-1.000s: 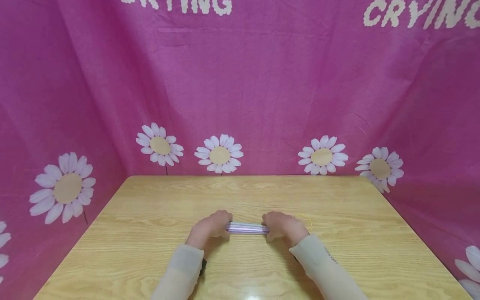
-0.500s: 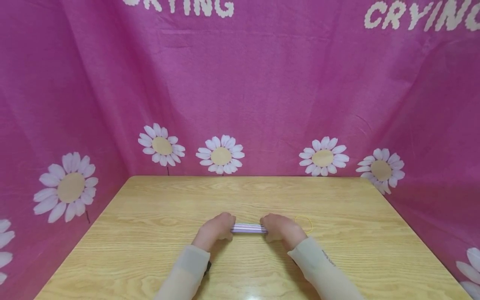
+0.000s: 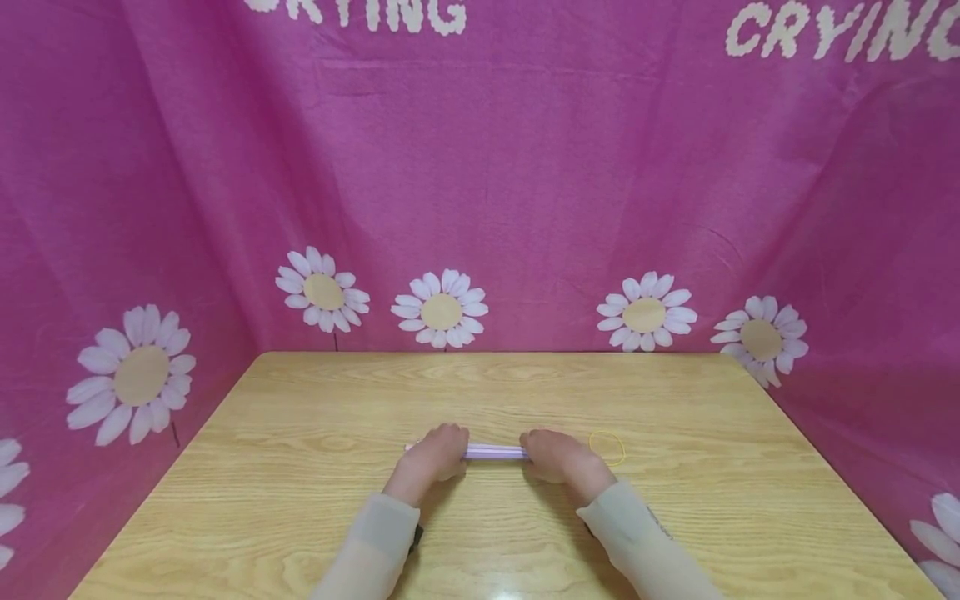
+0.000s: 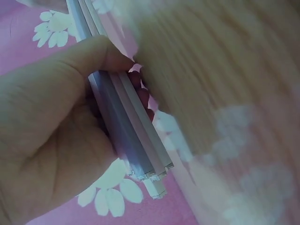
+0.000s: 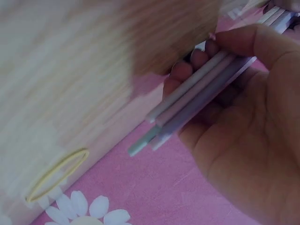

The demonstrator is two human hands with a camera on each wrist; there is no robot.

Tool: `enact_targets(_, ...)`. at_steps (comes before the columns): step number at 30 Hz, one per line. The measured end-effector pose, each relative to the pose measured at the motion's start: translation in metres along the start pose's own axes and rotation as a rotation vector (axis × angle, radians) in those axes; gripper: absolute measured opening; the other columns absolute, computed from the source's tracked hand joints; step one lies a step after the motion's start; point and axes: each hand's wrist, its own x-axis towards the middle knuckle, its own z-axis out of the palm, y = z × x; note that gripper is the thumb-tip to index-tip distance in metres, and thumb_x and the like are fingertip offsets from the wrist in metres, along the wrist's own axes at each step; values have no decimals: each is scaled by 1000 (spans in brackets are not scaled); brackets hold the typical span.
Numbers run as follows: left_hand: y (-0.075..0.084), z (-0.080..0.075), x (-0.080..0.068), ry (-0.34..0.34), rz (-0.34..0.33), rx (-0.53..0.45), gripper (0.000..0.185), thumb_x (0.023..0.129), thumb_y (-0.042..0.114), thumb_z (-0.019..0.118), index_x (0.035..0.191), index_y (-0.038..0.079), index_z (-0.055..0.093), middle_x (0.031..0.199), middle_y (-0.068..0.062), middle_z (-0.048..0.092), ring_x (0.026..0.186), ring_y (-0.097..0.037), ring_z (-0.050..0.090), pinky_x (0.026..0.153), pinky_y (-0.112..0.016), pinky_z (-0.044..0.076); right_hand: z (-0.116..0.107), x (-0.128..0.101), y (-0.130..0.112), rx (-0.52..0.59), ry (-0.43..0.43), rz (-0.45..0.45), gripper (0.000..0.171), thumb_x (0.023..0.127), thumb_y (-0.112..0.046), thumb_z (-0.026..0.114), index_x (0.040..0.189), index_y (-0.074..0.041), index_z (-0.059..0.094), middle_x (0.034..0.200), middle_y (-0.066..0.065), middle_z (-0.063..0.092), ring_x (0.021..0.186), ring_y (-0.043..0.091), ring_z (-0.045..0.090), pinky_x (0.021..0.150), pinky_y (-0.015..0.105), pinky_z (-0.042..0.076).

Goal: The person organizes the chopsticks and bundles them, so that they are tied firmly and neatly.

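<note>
Both hands hold a bundle of several pastel chopsticks, in lilac, pink and pale green, level across the middle of the table. The left hand (image 3: pixel 441 454) grips the bundle near its squarer ends, thumb on one side and fingers curled round the other; the chopsticks (image 4: pixel 129 115) stick out past that hand, one lower than the others. At the thinner ends, the right hand (image 3: pixel 557 456) pinches the chopsticks (image 5: pixel 187 93) between thumb and fingers, and a pale green tip protrudes farther than its neighbours. A short stretch of the bundle shows between the hands.
A yellow rubber band (image 3: pixel 607 448) lies in a loop on the wooden table (image 3: pixel 337 400), just right of the right hand. Pink cloth (image 3: pixel 525 167) with printed daisies hangs behind the table and along both sides.
The hands have drawn closer together along the bundle, the left one moving right. The chopsticks' left ends now show beyond the left hand. The rubber band is more fully in sight.
</note>
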Motion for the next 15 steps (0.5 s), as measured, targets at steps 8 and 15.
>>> enact_targets(8, 1, 2, -2, 28, -17, 43, 9, 91, 0, 56, 99, 4, 53, 93, -9, 61, 90, -23, 57, 90, -38, 46, 1, 0, -9, -10, 45, 85, 6, 94, -5, 52, 91, 1, 52, 85, 17, 64, 84, 34, 65, 76, 51, 52)
enact_targets(15, -3, 5, -1, 107, -2, 69, 7, 92, 0, 50, 98, 4, 50, 86, -6, 52, 81, -19, 45, 81, -34, 40, 2, 3, -11, -49, 134, 109, 13, 93, -11, 59, 89, 0, 52, 81, 15, 62, 79, 33, 63, 72, 49, 50)
